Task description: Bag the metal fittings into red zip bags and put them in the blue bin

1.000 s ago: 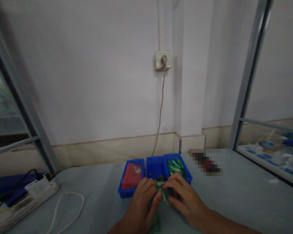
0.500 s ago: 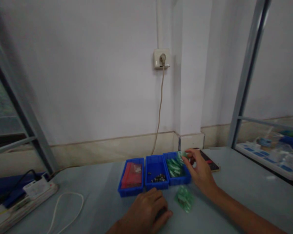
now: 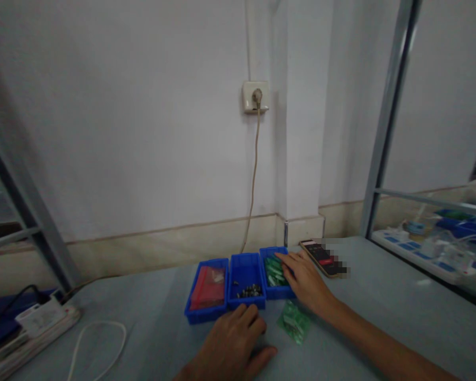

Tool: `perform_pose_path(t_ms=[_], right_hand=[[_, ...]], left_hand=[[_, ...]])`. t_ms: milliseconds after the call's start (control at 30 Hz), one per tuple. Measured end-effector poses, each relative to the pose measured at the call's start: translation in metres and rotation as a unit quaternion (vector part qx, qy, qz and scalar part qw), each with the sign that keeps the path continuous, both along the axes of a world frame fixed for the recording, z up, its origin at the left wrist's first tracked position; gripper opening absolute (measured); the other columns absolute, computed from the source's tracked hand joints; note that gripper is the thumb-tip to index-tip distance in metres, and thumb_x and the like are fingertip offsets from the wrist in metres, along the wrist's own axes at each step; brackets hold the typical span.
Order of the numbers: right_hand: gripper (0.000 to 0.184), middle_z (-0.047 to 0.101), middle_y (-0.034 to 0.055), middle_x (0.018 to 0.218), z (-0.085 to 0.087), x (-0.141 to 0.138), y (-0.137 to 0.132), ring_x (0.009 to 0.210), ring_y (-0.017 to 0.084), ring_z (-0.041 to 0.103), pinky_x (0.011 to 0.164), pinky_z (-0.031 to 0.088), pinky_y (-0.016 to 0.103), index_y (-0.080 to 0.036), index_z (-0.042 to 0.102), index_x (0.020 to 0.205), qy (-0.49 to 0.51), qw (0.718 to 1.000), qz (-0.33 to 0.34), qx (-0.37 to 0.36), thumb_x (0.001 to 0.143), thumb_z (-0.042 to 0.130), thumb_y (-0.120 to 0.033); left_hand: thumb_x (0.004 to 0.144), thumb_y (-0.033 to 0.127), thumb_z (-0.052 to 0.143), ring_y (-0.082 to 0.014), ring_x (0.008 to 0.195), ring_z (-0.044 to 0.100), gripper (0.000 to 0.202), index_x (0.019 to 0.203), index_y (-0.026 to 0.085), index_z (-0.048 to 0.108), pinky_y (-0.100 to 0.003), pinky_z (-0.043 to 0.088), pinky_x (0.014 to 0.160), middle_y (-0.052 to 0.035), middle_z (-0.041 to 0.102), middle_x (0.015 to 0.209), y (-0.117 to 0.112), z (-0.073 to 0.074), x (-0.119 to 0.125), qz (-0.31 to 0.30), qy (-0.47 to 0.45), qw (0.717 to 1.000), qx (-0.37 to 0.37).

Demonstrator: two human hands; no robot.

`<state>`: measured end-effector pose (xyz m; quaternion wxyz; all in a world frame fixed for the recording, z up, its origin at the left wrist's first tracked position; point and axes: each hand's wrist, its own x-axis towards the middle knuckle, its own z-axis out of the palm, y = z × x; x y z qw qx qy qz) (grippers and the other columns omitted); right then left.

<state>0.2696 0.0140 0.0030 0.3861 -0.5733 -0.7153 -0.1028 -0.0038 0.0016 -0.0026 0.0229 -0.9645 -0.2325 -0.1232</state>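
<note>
A pale grey-blue counter point(image 3: 154, 307) spreads beneath a person's two bare hands. The right hand point(image 3: 307, 281) reaches over the rightmost of three blue rectangular plastic bins point(image 3: 280, 292), thumb and forefinger parted, whether touching the contents being hard to tell in the dim view. The left hand point(image 3: 235, 338) lies before the middle bin point(image 3: 244, 269), thumb spread from loosely bent fingers, gripping nothing visible. Red plastic bags point(image 3: 208, 288) fill the left bin point(image 3: 206, 316); a dark-screened phone point(image 3: 320, 256) lies beyond the right hand. One translucent green plastic packet point(image 3: 293, 321) rests on the counter between the hands, others point(image 3: 273, 271) in the rightmost bin; small shiny metal pieces point(image 3: 250, 291) occupy the middle one.
</note>
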Motion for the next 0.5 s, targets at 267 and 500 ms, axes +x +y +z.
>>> perform_pose_path(t_ms=[267,500], right_hand=[[0.015,0.075,0.0113,0.112,0.003,-0.007,-0.012,0.110,0.035,0.061,0.101,0.048,0.055,-0.023,0.072,0.116,-0.032,0.999,-0.016,0.002,0.109,0.059,-0.025],[0.011,0.072,0.0088,0.106,0.015,-0.031,-0.041,0.103,0.028,0.062,0.096,0.049,0.045,-0.022,0.065,0.110,-0.006,0.987,0.151,0.046,0.110,0.054,-0.021]], left_hand=[[0.101,0.027,0.075,-0.0228,0.087,0.076,0.007,0.101,0.022,0.069,-0.028,0.055,0.073,-0.0021,0.076,0.099,0.003,-0.006,0.003,0.025,-0.045,0.997,-0.061],[0.111,0.041,0.055,-0.0166,0.070,0.066,0.029,0.094,0.022,0.068,-0.024,0.053,0.069,-0.0011,0.071,0.084,0.007,-0.004,0.004,0.076,-0.311,0.938,-0.135]])
